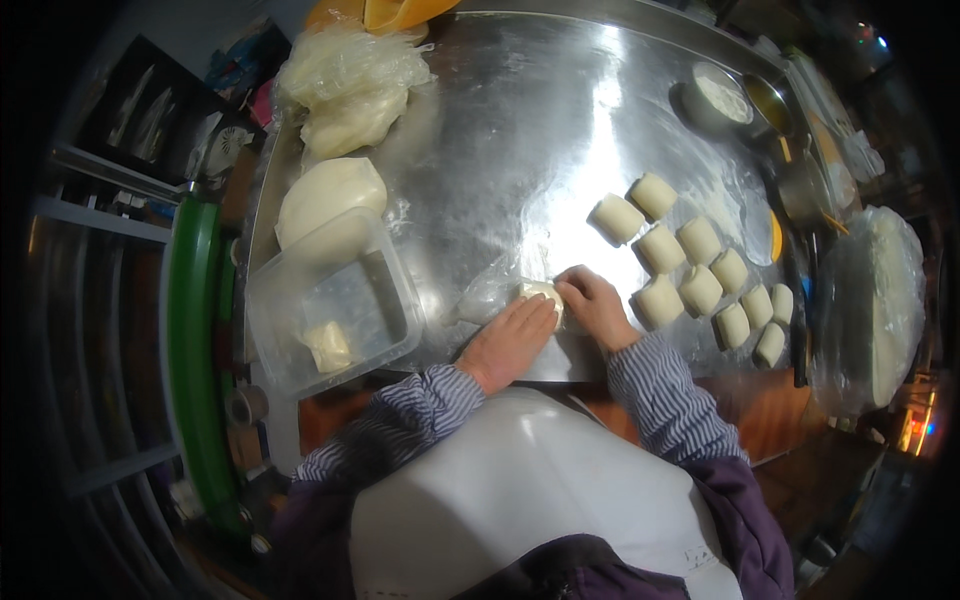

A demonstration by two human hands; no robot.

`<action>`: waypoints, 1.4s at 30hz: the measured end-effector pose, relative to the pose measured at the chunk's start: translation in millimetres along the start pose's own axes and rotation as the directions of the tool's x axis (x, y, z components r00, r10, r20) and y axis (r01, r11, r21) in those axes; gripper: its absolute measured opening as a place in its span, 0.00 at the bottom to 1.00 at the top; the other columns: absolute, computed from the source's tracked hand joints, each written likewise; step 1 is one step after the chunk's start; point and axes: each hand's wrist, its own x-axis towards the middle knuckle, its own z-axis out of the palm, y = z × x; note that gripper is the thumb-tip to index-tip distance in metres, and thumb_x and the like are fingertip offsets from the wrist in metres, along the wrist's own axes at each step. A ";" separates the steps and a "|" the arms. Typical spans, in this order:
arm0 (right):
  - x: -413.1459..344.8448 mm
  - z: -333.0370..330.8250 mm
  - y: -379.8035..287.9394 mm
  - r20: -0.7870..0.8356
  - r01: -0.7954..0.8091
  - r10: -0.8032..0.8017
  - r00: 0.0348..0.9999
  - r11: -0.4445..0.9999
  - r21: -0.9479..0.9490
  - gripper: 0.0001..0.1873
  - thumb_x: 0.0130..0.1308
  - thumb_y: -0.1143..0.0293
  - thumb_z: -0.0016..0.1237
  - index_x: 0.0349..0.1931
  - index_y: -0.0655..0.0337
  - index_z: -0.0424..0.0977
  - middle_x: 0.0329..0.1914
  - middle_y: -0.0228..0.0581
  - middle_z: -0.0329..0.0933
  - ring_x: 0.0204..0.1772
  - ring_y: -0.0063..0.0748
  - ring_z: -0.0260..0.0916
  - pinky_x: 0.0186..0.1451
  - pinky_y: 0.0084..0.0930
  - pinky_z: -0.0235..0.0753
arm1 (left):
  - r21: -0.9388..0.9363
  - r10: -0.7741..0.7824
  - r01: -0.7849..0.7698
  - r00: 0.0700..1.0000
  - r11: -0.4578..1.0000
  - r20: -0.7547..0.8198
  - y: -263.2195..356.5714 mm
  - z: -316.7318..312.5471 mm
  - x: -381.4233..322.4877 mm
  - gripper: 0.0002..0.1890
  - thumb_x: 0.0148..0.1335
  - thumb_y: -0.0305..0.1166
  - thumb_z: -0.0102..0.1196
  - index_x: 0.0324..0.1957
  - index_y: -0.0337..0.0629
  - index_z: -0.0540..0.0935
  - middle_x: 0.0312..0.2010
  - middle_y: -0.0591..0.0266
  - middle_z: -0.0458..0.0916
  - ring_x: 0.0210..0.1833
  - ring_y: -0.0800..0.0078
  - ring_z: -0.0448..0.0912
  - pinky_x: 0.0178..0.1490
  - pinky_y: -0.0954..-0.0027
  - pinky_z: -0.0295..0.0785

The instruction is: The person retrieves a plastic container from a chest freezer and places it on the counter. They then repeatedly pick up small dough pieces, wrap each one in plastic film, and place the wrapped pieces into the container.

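Observation:
A small pale yellow block (538, 289), perhaps dough or fat, lies on the steel worktop close before me. My left hand (511, 337) holds it down, palm down, with the fingers lying across its top. At its right edge, the bent fingers and thumb of my right hand (596, 306) grip it; the exact contact is hidden. Crumpled clear plastic film (487, 291) lies against the block's left side. A similar yellow piece (330, 347) sits in a translucent plastic tub (411, 300) to my left. Several rolled dough pieces (660, 249) lie to the right of my hands.
A large dough mass (334, 193) lies behind the tub, with plastic-covered dough (352, 82) beyond it. At the back right of the steel worktop (495, 150) stand a bowl of flour (724, 94) and a metal pot of yellow liquid (769, 105). A scraper (761, 232) lies nearer.

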 end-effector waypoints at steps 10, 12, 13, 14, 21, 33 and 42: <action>-40.2 -28.0 23.6 -0.062 0.408 -0.505 0.861 0.758 -0.509 0.15 0.54 0.75 0.54 0.43 0.63 0.70 0.31 0.39 0.72 0.40 0.41 0.70 0.44 0.35 0.68 | -0.201 -0.200 0.210 0.977 0.957 0.068 -22.9 2.7 34.6 0.17 0.56 0.27 0.49 0.50 0.36 0.72 0.50 0.51 0.72 0.56 0.56 0.70 0.60 0.60 0.65; -43.0 -30.6 28.2 -0.089 0.183 -0.190 0.978 0.980 -0.084 0.09 0.59 0.74 0.50 0.40 0.63 0.71 0.27 0.37 0.71 0.35 0.33 0.71 0.38 0.29 0.69 | -0.422 -0.327 0.485 0.859 0.766 0.394 -32.8 -5.5 40.0 0.18 0.56 0.30 0.51 0.50 0.37 0.72 0.48 0.51 0.73 0.55 0.55 0.70 0.58 0.60 0.66; -45.5 -31.4 28.8 -0.040 -0.035 0.042 0.998 0.989 0.146 0.07 0.62 0.74 0.48 0.39 0.63 0.71 0.25 0.35 0.70 0.32 0.30 0.71 0.35 0.26 0.70 | -0.500 -0.327 0.597 0.784 0.627 0.527 -36.1 -7.9 41.2 0.18 0.56 0.31 0.52 0.50 0.38 0.72 0.48 0.51 0.73 0.54 0.55 0.71 0.56 0.60 0.66; -49.3 -33.7 28.9 -0.003 -0.038 0.040 0.999 0.970 0.242 0.06 0.64 0.73 0.46 0.39 0.63 0.71 0.24 0.34 0.70 0.30 0.26 0.71 0.33 0.23 0.70 | -0.489 -0.299 0.625 0.751 0.609 0.588 -37.3 -8.5 41.2 0.19 0.56 0.33 0.54 0.50 0.38 0.72 0.47 0.51 0.73 0.53 0.54 0.71 0.56 0.60 0.66; -60.7 -47.4 21.3 0.013 -0.264 0.337 0.942 0.714 0.648 0.05 0.69 0.70 0.41 0.37 0.60 0.69 0.24 0.29 0.69 0.24 0.19 0.68 0.26 0.16 0.67 | -0.225 -0.518 0.540 0.841 0.811 0.155 -15.9 -5.2 12.9 0.22 0.54 0.36 0.59 0.50 0.39 0.74 0.45 0.50 0.74 0.49 0.54 0.71 0.54 0.60 0.66; -57.5 -35.3 5.6 -0.092 -0.034 0.126 0.988 0.746 0.665 0.04 0.68 0.72 0.42 0.37 0.62 0.69 0.30 0.32 0.70 0.33 0.20 0.68 0.35 0.16 0.69 | -0.887 -0.485 0.459 0.789 0.058 0.377 -25.9 -20.2 -31.5 0.09 0.61 0.31 0.52 0.35 0.35 0.81 0.53 0.58 0.74 0.56 0.67 0.70 0.59 0.70 0.64; -55.3 -10.8 -20.0 0.146 0.539 -0.541 0.828 0.840 0.058 0.07 0.59 0.78 0.51 0.37 0.60 0.72 0.49 0.38 0.68 0.51 0.28 0.66 0.52 0.25 0.69 | -0.900 -0.332 0.341 0.911 0.271 0.245 2.3 6.3 -2.8 0.18 0.54 0.25 0.59 0.48 0.35 0.76 0.50 0.57 0.75 0.56 0.71 0.70 0.60 0.70 0.63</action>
